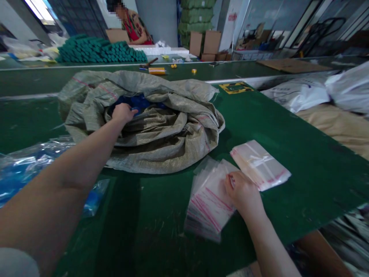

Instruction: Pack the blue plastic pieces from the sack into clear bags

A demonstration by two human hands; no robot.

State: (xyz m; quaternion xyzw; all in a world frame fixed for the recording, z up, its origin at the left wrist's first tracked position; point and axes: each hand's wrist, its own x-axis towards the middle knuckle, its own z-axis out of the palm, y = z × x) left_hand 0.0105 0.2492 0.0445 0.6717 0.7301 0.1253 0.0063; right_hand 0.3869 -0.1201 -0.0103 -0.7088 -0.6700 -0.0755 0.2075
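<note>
Green tabletop, scuffed, running the length of a storeroom.
- Woven sack, grey, slumped open at the centre, with blue goods inside.
- Left hand at the sack's mouth. Its fingers curl down onto the blue goods; I cannot tell if they grip.
- Right hand on a loose pile of clear bags with red strips, near the front edge. Its fingers bend onto the top bag; a pinch is not discernible.
- Banded bundle of bags just beside.
- Filled packets, far left.
- Green rolls, cardboard boxes and a seated person at the far side.
- White sacks to the right.
</note>
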